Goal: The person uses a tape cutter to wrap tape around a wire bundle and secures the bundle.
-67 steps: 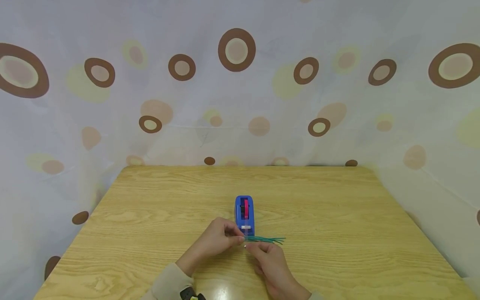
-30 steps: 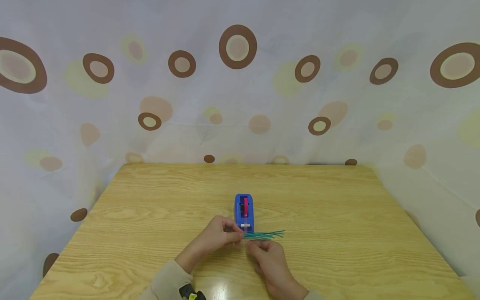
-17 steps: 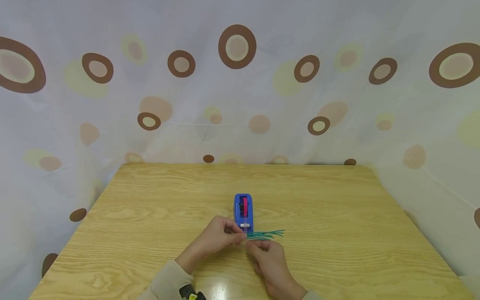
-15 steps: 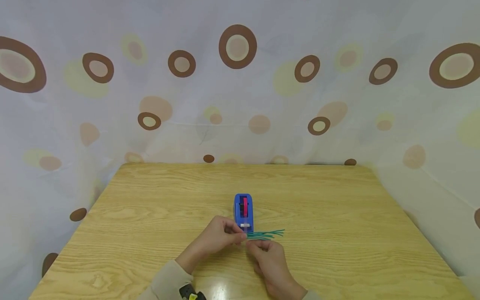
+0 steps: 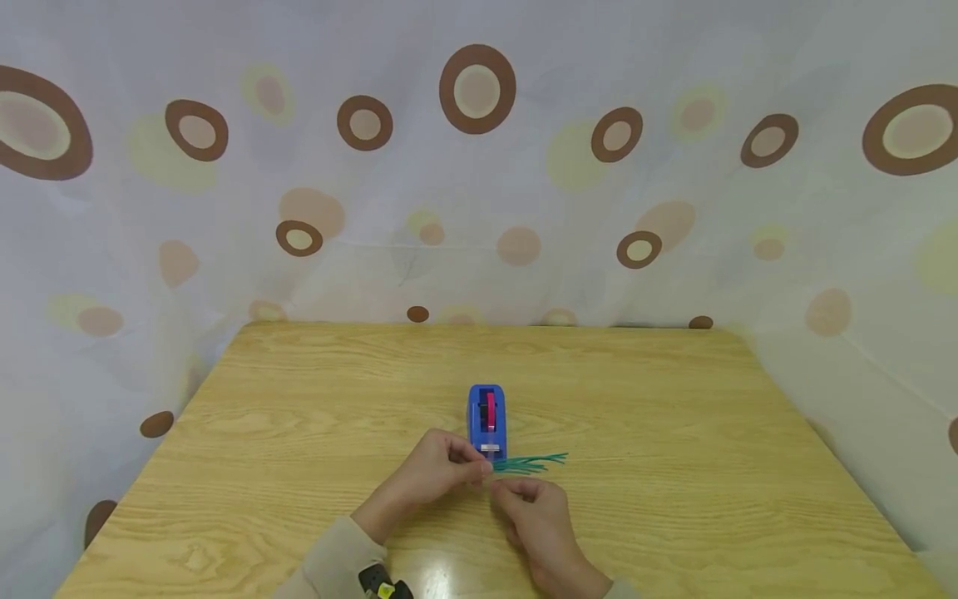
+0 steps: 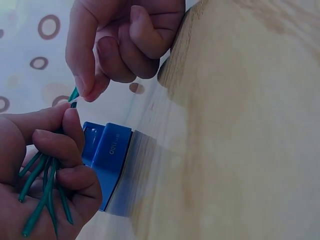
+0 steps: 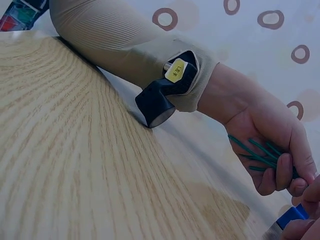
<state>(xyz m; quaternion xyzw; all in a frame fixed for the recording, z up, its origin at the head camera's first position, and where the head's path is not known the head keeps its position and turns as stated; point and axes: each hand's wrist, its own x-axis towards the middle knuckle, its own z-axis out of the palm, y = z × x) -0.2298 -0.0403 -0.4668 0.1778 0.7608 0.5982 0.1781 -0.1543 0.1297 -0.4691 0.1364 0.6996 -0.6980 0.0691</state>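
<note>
My left hand [image 5: 437,470] pinches a bundle of thin green wires [image 5: 527,464] between thumb and fingers. In the left wrist view the loose wire ends [image 6: 37,200] fan out across that palm. Just beyond stands a blue tape dispenser [image 5: 486,416] with a pink-red core; clear tape [image 5: 491,440] runs from it down toward the wires. My right hand [image 5: 542,520] sits close by on the right, thumb and forefinger pinched on the faint tape end below the bundle. In the right wrist view only a little of the right hand [image 7: 311,205] shows, at the edge.
The work is on a wood-grain table [image 5: 644,416], with a pale curtain [image 5: 554,83] of brown rings behind it. A black wrist camera [image 7: 172,90] is strapped over the left sleeve [image 7: 115,40]. Something colourful [image 7: 17,17] shows in the right wrist view's top-left corner.
The left fingertips have moved slightly right along the wires, which fan out more and tilt upward at their free ends. The right hand and the dispenser stay nearly in place.
</note>
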